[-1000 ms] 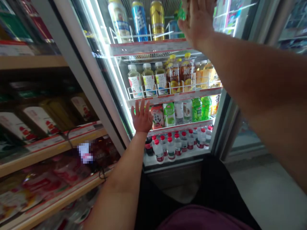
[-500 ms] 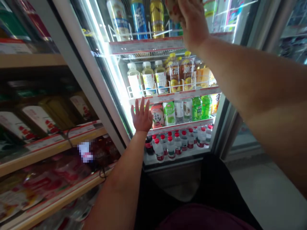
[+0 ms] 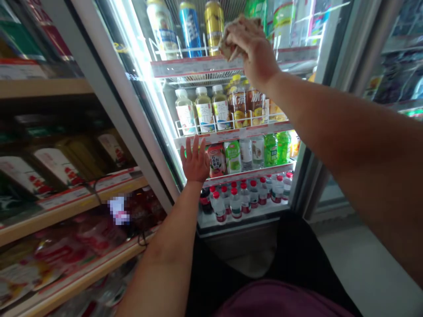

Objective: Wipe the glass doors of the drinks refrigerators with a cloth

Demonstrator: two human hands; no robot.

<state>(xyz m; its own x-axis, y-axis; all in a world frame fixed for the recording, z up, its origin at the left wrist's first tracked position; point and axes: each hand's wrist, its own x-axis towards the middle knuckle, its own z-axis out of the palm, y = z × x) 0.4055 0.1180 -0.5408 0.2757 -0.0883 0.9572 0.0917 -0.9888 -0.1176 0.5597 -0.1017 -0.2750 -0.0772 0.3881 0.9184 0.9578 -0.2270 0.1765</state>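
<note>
My right hand [image 3: 256,53] is closed on a crumpled brownish cloth [image 3: 228,48], in front of the upper drink shelf of a lit fridge. Beside the cloth stands a gold can [image 3: 214,26]. The fingertips partly cover the cloth. My left hand [image 3: 195,163] has its fingers spread and its palm turned to the fridge, apparently flat against the glass door. Near its fingertips runs the price strip [image 3: 244,133] of the middle shelf, and a red-labelled bottle [image 3: 217,160] shows just right of it.
White-capped tea bottles [image 3: 204,110] and small red-capped water bottles [image 3: 235,204] fill lower fridge shelves. A metal door frame [image 3: 317,176] borders the right side. On the left, wooden shelves [image 3: 46,86] carry large bottles. My legs [image 3: 297,264] are close to the fridge base.
My right hand has come down from the top edge of the view with the cloth, which now shows clearly near the gold can. My left hand stays in place.
</note>
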